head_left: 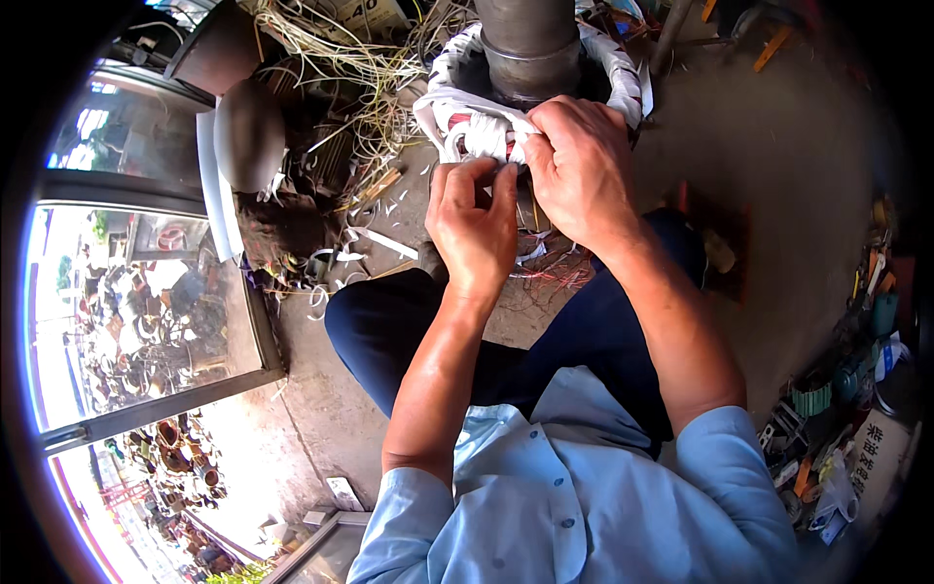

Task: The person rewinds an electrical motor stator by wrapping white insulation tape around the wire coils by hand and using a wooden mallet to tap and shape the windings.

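Observation:
A ring of wire coils [623, 86], bound round with white tape, stands in front of me about a thick grey metal cylinder [530, 49]. Red wire shows through gaps in the binding on its near side. A loose length of white cloth tape [467, 101] runs across the near left of the ring to my right hand [584, 175], whose thumb and fingers are closed on it. Just below the wrapped part, my left hand [472, 226] has its thumb and fingers bent together at the ring's lower edge. Whatever lies between those fingertips is too small or hidden to make out.
Tangled pale wires [331, 58] lie at the far left, beside paper scraps on the concrete floor. A glass door [161, 311] stands to the left. Tools, parts and a white cylinder [883, 450] line the right. My knees are on either side below the ring.

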### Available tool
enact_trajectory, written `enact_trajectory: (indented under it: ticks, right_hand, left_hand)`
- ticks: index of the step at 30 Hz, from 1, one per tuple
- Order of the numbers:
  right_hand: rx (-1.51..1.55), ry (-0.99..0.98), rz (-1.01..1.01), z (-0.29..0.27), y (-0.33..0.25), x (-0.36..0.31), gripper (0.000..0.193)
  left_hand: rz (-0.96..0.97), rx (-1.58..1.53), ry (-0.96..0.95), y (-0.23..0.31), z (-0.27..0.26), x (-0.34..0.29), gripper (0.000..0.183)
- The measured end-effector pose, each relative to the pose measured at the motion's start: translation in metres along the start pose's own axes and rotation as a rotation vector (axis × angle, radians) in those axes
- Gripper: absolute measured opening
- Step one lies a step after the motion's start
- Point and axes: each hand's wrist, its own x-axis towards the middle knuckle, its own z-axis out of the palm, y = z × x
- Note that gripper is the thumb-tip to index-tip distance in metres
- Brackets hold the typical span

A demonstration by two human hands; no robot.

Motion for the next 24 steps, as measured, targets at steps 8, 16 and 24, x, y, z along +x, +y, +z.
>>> enact_trajectory:
  ticks: [8,16,24]
  right_hand:
    - [0.004,0.029,-0.014,0.002,0.0,0.001,0.01]
    - [0.052,0.009,0.007,-0.003,-0.002,0.005,0.008]
    - [0.019,0.032,-0.002,-0.001,-0.003,0.005,0.011]
  left_hand:
    - [0.001,0.03,-0.06,-0.007,-0.005,0.009,0.009]
    - [-0.523,-0.514,-0.061,0.006,-0.002,0.018,0.006]
    - [-0.425,-0.491,-0.121,0.018,-0.015,0.036,0.007]
